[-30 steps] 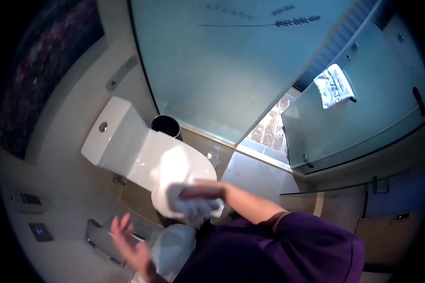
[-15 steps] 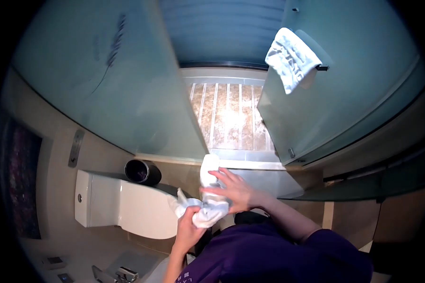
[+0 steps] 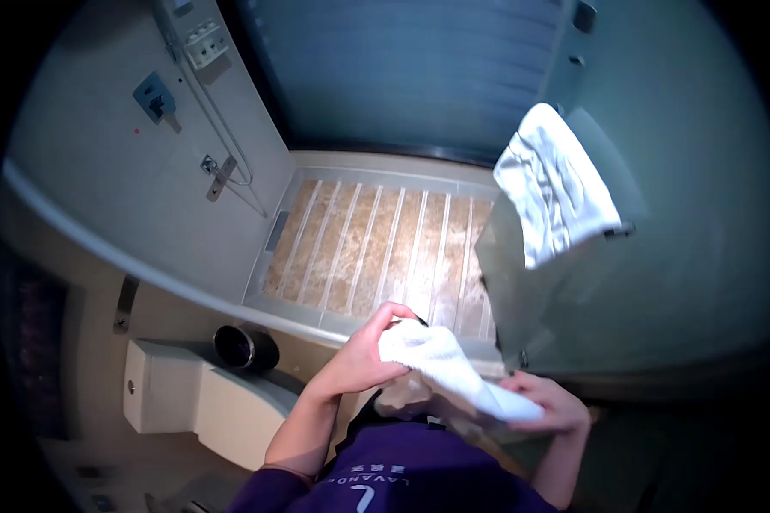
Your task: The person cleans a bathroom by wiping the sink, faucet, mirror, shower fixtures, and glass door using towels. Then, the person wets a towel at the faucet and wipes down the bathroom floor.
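A white cloth [image 3: 458,376] is stretched between my two hands, in front of the purple shirt. My left hand [image 3: 368,355] is closed on its left end, with the fingers curled over the top edge. At the lower right end, my right hand [image 3: 552,402] grips the cloth between thumb and fingers. Beyond the cloth lies the slatted brown shower floor [image 3: 359,248]. Another white cloth [image 3: 556,188] with dark lettering hangs on the glass door [image 3: 676,256], up and right of my hands.
At the lower left are a white toilet [image 3: 239,415] and a round black bin [image 3: 245,348]. A shower hose and a valve [image 3: 154,98] are on the left wall. The shower's raised sill [image 3: 295,321] runs in front of me.
The view has turned and moved towards the shower, and the toilet now sits lower left. The cloth, bunched in my hands half a second ago, is now spread between them, with my right hand farther right.
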`<state>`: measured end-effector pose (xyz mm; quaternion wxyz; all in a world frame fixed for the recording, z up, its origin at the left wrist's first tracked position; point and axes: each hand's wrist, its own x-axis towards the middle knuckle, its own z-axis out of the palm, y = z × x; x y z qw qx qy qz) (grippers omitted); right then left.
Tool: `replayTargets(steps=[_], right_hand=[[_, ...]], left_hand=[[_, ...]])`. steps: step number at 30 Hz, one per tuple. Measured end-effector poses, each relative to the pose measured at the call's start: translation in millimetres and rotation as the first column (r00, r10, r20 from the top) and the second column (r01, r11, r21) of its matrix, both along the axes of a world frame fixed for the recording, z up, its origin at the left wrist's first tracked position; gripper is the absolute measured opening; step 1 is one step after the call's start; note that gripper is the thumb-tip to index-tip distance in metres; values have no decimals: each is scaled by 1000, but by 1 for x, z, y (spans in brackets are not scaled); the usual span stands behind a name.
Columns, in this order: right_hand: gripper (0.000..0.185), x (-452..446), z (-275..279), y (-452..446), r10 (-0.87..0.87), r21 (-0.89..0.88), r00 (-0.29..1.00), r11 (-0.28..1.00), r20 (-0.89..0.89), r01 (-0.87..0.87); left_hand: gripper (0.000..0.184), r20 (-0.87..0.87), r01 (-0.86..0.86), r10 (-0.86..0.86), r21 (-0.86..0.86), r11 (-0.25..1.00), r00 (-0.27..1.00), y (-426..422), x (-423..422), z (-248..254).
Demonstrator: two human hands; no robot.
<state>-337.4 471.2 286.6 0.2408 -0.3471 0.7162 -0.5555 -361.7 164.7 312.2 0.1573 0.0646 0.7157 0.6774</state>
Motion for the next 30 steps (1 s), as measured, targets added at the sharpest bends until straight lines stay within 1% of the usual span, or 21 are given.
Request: replayTargets(steps=[1, 2, 3, 4, 5, 7, 8, 9, 11, 12, 15, 19, 20, 21, 22, 24, 25, 27, 28, 29, 30], right_hand=[[25, -24, 20, 4, 48, -122, 989, 990, -139, -65], [21, -42, 25, -11, -202, -476, 978, 866, -59, 151], [19, -50, 26, -33, -388, -739, 915, 583, 111, 337], [28, -67, 29, -47, -405, -567, 581, 169, 706, 806], [28, -106, 24, -57, -440, -598, 606, 175, 663, 782], [30, -182, 8, -82, -377, -605, 666, 283, 644, 744], [30, -214, 4, -95, -337, -593, 684, 342, 647, 729], [31, -244, -6, -113, -275, -577, 696, 403, 664, 710], [32, -287, -14, -145, -176, -558, 715, 511, 676, 654], [33, -309, -19, -163, -122, -553, 719, 555, 684, 621], [35, -353, -25, -208, 15, -544, 712, 656, 702, 523], [37, -430, -21, -280, 132, -525, 698, 758, 704, 387], [41, -446, -10, -310, 75, -413, 660, 831, 748, 374], [42, -470, -19, -340, -49, -371, 753, 849, 656, 378], [42, -488, -19, -363, -35, -362, 749, 860, 662, 360], [43, -528, -9, -422, 210, -483, 689, 845, 694, 229], [43, -534, -17, -416, 364, -589, 657, 793, 661, 153], [44, -583, -3, -488, 585, -716, 530, 696, 614, 61], [46, -611, 1, -526, 734, -799, 488, 590, 473, -113], [46, -627, 12, -558, 754, -810, 466, 573, 463, -122], [48, -637, 27, -589, 609, -723, 555, 691, 567, -19]], left_hand=[[49, 29, 132, -137, 117, 984, 990, 0, -26, 10], [56, -78, 249, -237, 232, 940, 968, -1, -56, 11], [56, -103, 232, -213, 250, 940, 972, 2, -84, 15], [60, -187, 315, -272, 268, 910, 944, 7, -119, 24], [65, -279, 392, -318, 269, 880, 906, 10, -157, 37], [72, -276, 92, -37, 190, 977, 960, 20, -217, 34], [71, -488, -267, 137, -207, 941, 862, 20, -240, 26], [67, -650, -504, 112, -457, 732, 752, 11, -264, 12], [63, -586, -472, 189, -378, 796, 788, -25, -296, -7], [58, -511, -484, 305, -263, 835, 804, -44, -304, -21], [51, -344, -535, 429, -324, 780, 835, -114, -308, -57], [46, -180, -666, 661, -410, 623, 729, -195, -287, -65], [47, -213, -714, 706, -426, 556, 676, -216, -283, -71], [47, -249, -756, 744, -442, 482, 620, -234, -276, -80], [47, -303, -800, 768, -432, 417, 564, -249, -269, -89], [46, -322, -826, 808, -464, 319, 493, -279, -254, -118], [45, -336, -825, 820, -502, 261, 463, -258, -236, -147], [43, -111, -765, 919, -597, 243, 379, -284, -244, -132], [43, -128, -767, 924, -604, 215, 359, -295, -246, -148], [47, -72, -699, 911, -666, 259, 406, -302, -246, -162], [50, -5, -621, 897, -723, 303, 442, -313, -249, -172]])
